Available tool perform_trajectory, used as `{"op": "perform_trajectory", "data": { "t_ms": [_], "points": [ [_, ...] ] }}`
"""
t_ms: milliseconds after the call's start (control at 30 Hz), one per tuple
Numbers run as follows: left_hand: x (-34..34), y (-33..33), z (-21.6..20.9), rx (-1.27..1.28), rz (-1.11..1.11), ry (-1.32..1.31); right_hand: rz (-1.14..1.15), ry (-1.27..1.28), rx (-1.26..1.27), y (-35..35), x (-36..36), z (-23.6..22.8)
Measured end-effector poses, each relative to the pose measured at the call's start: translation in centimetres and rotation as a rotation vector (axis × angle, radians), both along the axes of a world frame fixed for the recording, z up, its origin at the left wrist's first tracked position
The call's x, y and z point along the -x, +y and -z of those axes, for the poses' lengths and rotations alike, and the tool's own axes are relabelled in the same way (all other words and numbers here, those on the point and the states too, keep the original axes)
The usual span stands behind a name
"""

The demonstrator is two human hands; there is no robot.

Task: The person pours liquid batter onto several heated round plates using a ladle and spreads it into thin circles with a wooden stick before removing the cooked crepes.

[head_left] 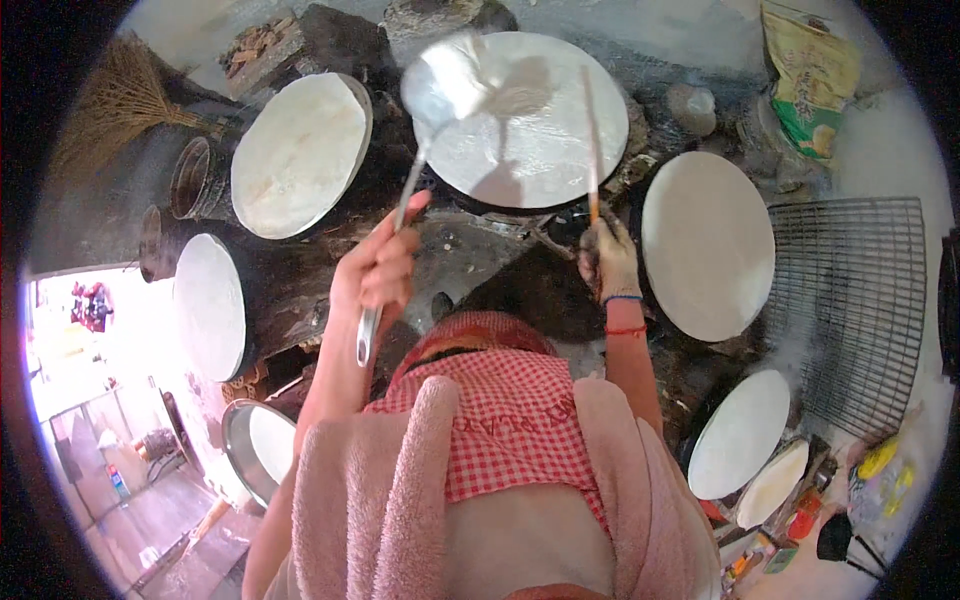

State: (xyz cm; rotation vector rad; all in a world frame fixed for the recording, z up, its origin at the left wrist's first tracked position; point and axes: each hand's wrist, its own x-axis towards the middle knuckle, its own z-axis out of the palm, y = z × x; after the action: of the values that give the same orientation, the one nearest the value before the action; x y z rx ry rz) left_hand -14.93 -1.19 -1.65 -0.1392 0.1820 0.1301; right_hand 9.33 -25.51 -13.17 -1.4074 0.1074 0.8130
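My left hand (376, 268) grips a long metal ladle (430, 92) by its handle. The ladle's bowl is blurred, with something white in it, and it hangs over the left part of the far middle round griddle. A wet, shiny white sheet of batter (565, 130) covers that griddle. My right hand (609, 262), with blue and red bands at its wrist, is closed around a thin stick (592, 150). The stick reaches up over the right part of the same sheet; whether it touches the batter, I cannot tell.
More white rounds lie on griddles at left (300, 155), lower left (210, 307), right (708, 247) and lower right (738, 435). A wire rack (850, 300) leans at the right. A broom (125, 105), a yellow-green sack (810, 75) and a metal pan (240, 450) stand around.
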Motion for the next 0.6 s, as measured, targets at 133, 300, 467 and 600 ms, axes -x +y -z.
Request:
{"op": "perform_trajectory", "data": {
  "t_ms": [133, 300, 467, 600],
  "points": [
    [2.3, 2.3, -2.3, -0.111, -0.086, 0.084, -0.566, -0.453, 0.245, 4.4, -0.2, 3.2],
    [11.7, 5.3, -5.9, -0.457, -0.225, 0.138, -0.608, -0.782, 0.276, 5.5, 2.0, 3.0],
    [25.9, 6.4, -8.3, -0.558, -0.495, -0.046, -0.458, -0.812, 0.303, 4.8, 5.6, 5.1],
    [35.5, 8.2, -7.0, -0.505, -0.615, 0.268, -0.470, -0.547, 0.376, 10.1, 10.9, -0.3]
  ]
}}
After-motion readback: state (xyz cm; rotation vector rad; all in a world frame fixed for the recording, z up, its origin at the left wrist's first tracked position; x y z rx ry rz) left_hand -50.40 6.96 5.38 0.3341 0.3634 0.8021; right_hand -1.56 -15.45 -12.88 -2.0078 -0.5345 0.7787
